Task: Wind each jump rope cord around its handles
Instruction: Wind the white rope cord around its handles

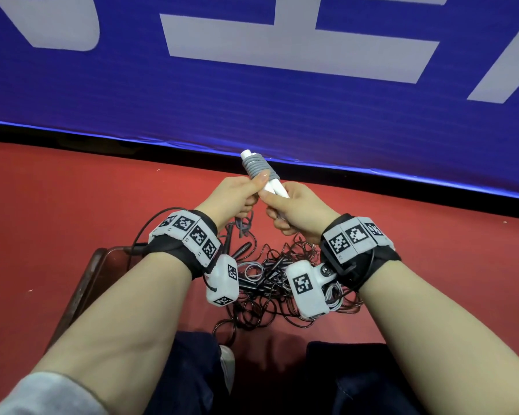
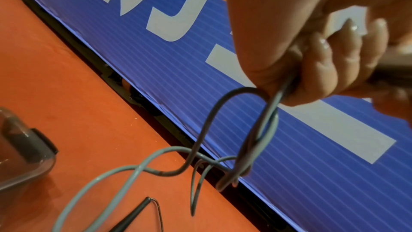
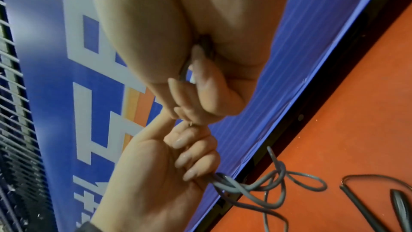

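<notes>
1. At the left, a dark brown container (image 1: pixel 84 283) with a clear rim stands on the red floor (image 1: pixel 72 187) beside the left forearm; the left wrist view shows its corner as translucent plastic (image 2: pixel 33 163).
2. The left hand (image 1: pixel 232 194) is curled shut around the grey cord (image 1: pixel 244 224), thumb laid up against the wound coils. In the left wrist view the fingers (image 2: pixel 316 70) fold over the cord (image 2: pixel 265 126), which drops out of the fist in tangled loops toward the floor.
3. Between the two hands, the pair of white handles (image 1: pixel 271 184) is held side by side, tilted up and away toward the blue banner (image 1: pixel 252 109). Grey cord coils (image 1: pixel 256 166) wrap the upper part of the handles; the white tips stick out above the coils.
4. The right hand (image 1: pixel 297 211) is clamped on the lower end of the white handles, fingers closed under them. The right wrist view is blurred, showing only the curled fingers (image 3: pixel 200 80) with a sliver of white inside.
5. Below the hands, in the middle of the floor, lies a heap of thin black jump ropes (image 1: pixel 270 295), their cords looped over one another, with some pale grey cord (image 1: pixel 252 269) mixed in. A black handle (image 2: pixel 131 218) shows in the left wrist view.
6. The banner, with large pale lettering, runs along the far edge of the floor.
</notes>
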Tool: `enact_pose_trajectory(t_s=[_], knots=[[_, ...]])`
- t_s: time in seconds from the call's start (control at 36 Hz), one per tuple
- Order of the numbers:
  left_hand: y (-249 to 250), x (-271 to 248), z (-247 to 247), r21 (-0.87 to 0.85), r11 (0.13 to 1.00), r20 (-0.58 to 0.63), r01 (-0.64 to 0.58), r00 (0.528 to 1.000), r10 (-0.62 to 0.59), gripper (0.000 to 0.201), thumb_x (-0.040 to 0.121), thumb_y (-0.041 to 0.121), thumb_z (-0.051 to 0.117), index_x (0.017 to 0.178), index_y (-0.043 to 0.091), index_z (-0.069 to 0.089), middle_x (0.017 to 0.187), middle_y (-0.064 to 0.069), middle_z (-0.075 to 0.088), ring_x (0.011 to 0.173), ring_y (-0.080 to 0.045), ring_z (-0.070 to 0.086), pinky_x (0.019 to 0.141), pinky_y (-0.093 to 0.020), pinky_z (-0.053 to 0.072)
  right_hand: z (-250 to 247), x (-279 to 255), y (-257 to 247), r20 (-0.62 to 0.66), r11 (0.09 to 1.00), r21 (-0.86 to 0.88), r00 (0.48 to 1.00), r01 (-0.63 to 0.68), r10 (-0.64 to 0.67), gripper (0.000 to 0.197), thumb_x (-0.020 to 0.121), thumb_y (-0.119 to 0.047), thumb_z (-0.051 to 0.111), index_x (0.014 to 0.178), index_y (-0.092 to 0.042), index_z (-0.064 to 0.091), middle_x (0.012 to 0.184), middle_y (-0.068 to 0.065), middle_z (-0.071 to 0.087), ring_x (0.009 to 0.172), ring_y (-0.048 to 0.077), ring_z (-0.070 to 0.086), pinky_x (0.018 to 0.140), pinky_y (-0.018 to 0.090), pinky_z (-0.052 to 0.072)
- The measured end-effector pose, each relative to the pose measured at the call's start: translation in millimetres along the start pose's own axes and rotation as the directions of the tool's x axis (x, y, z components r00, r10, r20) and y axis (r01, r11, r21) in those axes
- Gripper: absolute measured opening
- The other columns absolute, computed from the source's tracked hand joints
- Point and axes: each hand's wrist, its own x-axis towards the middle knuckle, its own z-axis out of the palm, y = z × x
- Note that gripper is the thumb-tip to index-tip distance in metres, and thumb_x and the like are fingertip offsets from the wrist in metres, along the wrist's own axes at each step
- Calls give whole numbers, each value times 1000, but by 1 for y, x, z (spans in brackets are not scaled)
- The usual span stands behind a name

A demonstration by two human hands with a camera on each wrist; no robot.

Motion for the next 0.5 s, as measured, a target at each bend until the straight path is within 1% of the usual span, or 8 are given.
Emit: enact_pose_trajectory(t_s=[0.06, 0.11, 0.17, 0.22, 0.33, 0.42, 0.47, 0.5], knots=[[-1, -1, -2, 34, 999, -8, -13, 1000, 13, 43, 97, 41, 50, 63, 17, 43, 49, 6, 31, 40, -7, 22, 41, -19, 19, 0, -1, -1, -11, 999, -53, 1000, 7, -7, 21, 100, -15, 51, 81, -9, 46, 59, 4, 43, 37, 9, 31, 37, 17, 25], [-2, -1, -4, 87, 996, -13, -20, 1000, 21, 45, 96, 44, 51, 62, 16, 42, 50, 4, 33, 40, -8, 23, 41, -20, 20, 0, -1, -1, -34, 991, -136, 999, 9, -14, 18, 98, -12, 53, 82, -9, 46, 58, 4, 43, 36, 9, 33, 36, 17, 26], [-1, -1, -4, 142, 989, -26, -25, 999, 29, 47, 94, 48, 52, 62, 14, 49, 48, 5, 34, 40, -9, 24, 42, -21, 21, -1, 0, -1, -100, 977, -212, 995, -9, -13, 13, 96, -11, 55, 88, -9, 45, 58, 4, 45, 34, 10, 35, 36, 17, 28], [-1, 0, -3, 193, 981, -57, -28, 998, 39, 50, 92, 51, 53, 61, 12, 55, 43, 8, 35, 40, -10, 26, 43, -22, 23, -1, 1, -1, -170, 969, -243, 985, -35, -7, 14, 95, -11, 56, 95, -8, 43, 61, 5, 47, 35, 11, 37, 35, 17, 28], [-1, 2, -2, 231, 973, -121, -3, 992, 31, 54, 89, 54, 56, 55, 13, 55, 40, 7, 37, 39, -11, 29, 41, -21, 25, 2, 4, -1, -236, 963, -263, 972, -66, 2, 13, 94, -12, 56, 90, -11, 44, 66, 8, 48, 42, 16, 40, 35, 18, 29], [0, 4, -1, 223, 974, -153, 28, 988, 6, 52, 88, 50, 61, 53, 11, 55, 39, 6, 37, 37, -10, 28, 39, -19, 24, 3, 4, 0, -282, 901, -425, 959, -90, -38, 16, 94, -17, 57, 98, -11, 43, 83, 8, 52, 54, 16, 45, 42, 23, 34], [0, 4, 1, 200, 979, -156, 34, 988, -2, 50, 89, 43, 63, 53, 10, 55, 37, 7, 36, 35, -9, 27, 38, -19, 23, 4, 4, 1, -291, 829, -551, 953, -92, -87, 17, 95, -18, 55, 99, -10, 41, 90, 6, 51, 60, 12, 44, 48, 23, 32], [0, 4, 2, 190, 981, -158, 33, 987, -2, 49, 90, 41, 63, 53, 9, 55, 36, 8, 36, 34, -8, 26, 38, -19, 23, 5, 3, 1, -297, 800, -592, 949, -92, -110, 17, 96, -18, 54, 98, -11, 39, 93, 7, 50, 62, 12, 45, 50, 24, 32]])
